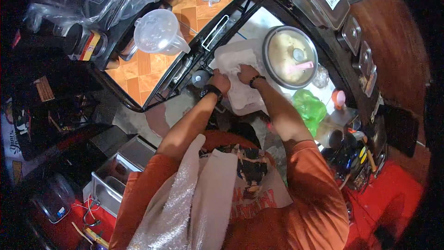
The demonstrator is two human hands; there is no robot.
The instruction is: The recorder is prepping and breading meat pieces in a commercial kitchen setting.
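Before me stands a translucent plastic tub (pixel 248 106) with a pale, whitish content (pixel 239 57), perhaps flour or dough. My left hand (pixel 220 82) is curled over the tub's left edge, a dark watch on its wrist. Over the inside of the tub, my right hand (pixel 247 74) has its fingers bent down at the pale content; a beaded bracelet circles that wrist. Whether those fingertips pinch anything is hidden. Just right of the tub sits a round pot (pixel 266 59) holding a yellowish mass, with a pink-handled utensil (pixel 300 66) in view on it.
A translucent plastic jug (pixel 158 31) rests on the orange-tiled counter (pixel 149 64) at left. Right of me lie a green plastic bag (pixel 308 107) and a bottle with an orange-pink cap (pixel 338 98). Lidded metal containers (pixel 350 36) line the right side. A glass-sided case (pixel 114 177) stands lower left.
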